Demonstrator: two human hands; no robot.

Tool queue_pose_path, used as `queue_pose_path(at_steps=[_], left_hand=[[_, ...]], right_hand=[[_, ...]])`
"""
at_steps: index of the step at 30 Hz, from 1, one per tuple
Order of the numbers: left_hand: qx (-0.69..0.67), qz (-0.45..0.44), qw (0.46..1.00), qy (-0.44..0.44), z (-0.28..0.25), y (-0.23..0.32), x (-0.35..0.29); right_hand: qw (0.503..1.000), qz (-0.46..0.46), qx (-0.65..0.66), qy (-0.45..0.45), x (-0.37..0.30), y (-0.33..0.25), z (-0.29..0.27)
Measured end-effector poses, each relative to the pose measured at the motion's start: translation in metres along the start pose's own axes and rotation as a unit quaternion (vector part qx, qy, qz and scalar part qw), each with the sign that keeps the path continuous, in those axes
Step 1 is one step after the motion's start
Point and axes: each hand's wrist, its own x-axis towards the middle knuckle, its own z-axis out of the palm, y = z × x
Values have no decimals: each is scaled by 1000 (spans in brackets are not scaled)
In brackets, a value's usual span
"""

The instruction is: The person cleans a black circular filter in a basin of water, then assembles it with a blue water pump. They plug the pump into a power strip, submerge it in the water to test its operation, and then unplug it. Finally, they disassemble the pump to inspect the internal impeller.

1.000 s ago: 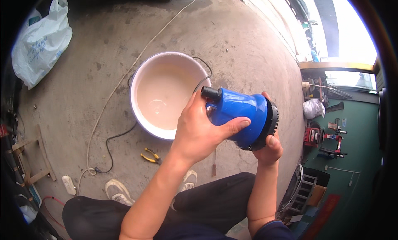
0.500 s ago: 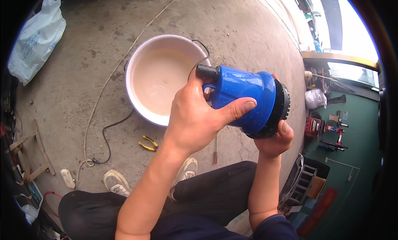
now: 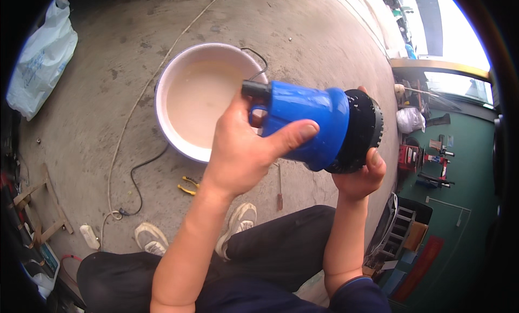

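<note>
So the person's got a blue submersible pump [image 3: 305, 110] up off the floor in both hands, in front of their body and just right of the basin as they look down at it. It's basically lying on its side: long axis runs left to right, dipping a little toward the right. The stubby black outlet [image 3: 256, 90] points left, overlapping the basin's right side in this view, and the wide black slotted base [image 3: 357, 126] faces right. Left hand [image 3: 240, 151] is gripping the outlet end, thumb laid along the near side of the blue body, fingers mostly hidden behind it. Right hand [image 3: 359, 175] is curled around the base from below, thumb on the near side and a fingertip peeking over the top. The white basin [image 3: 162, 115] sits on the concrete floor [image 3: 303, 21] with cloudy beige liquid [image 3: 197, 99] in it, and a dark cable [image 3: 133, 178] loops over its far right rim and trails away on the near left. Yellow-handled pliers [image 3: 187, 191] lie near the basin, partly behind the left forearm, and a screwdriver [image 3: 280, 200] is on the floor between the forearms.
</note>
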Motion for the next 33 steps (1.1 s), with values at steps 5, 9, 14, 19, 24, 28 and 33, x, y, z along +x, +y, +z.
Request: queue_pose_path(at_steps=[5,9,14,19,24,28,33], left_hand=[[-76,22,997,16,0,4,3],[-71,29,997,17,-2,-3,2],[-117,15,993,7,-5,-4,2],[-122,27,992,-6,-2,3,2],[-108,28,994,-13,1,0,1],[-86,36,996,0,1,-1,-2],[-85,34,996,0,3,-4,-3]], right_hand=[[996,-13,66,-50,2,-4,-7],[985,-34,151,-83,4,-2,-12],[972,-37,212,-94,8,-3,-26],[979,-29,188,-80,6,-3,-22],[988,-32,140,-50,-1,-12,-8],[994,-35,93,-37,-2,-17,5],[999,-34,39,-17,-7,-21,10]])
